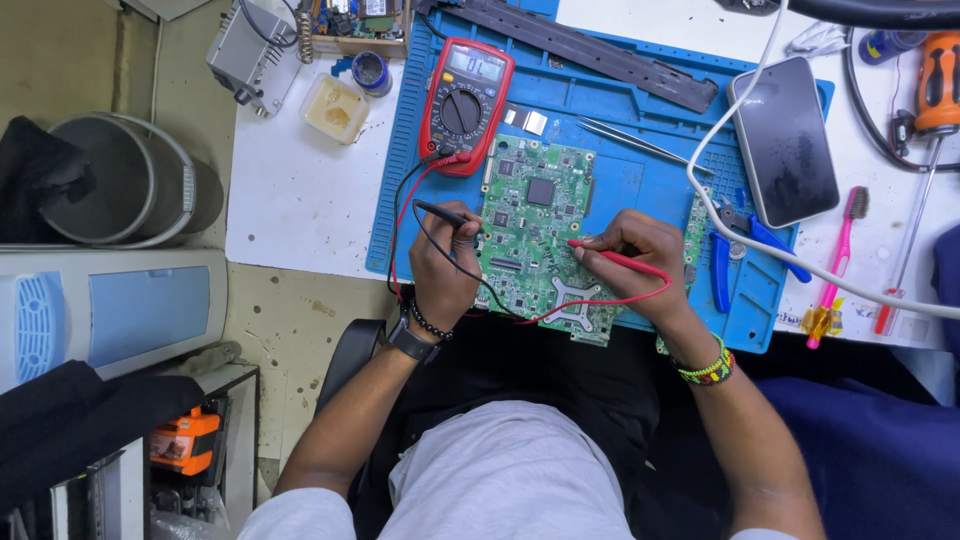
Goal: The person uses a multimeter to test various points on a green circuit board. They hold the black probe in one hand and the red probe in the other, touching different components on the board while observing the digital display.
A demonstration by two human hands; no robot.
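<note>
Your left hand is closed around the black probe, its tip resting near the left edge of the green circuit board, while your right hand pinches the red probe with its point touching the board's middle. The board lies on the blue mat, its near end overhanging the front edge of the counter just above your lap. Both leads loop back across the board to the red multimeter standing just beyond its far corner. The parts under each tip sit close together (too small here to tell which pads you touch), so a slight slip could likely bridge two neighbours and short them. The red lead curls under your right wrist; a tug there could drag the tip off its spot. To the right, blue-handled pliers and a white cable lie near your right hand, and a phone rests beyond.
</note>
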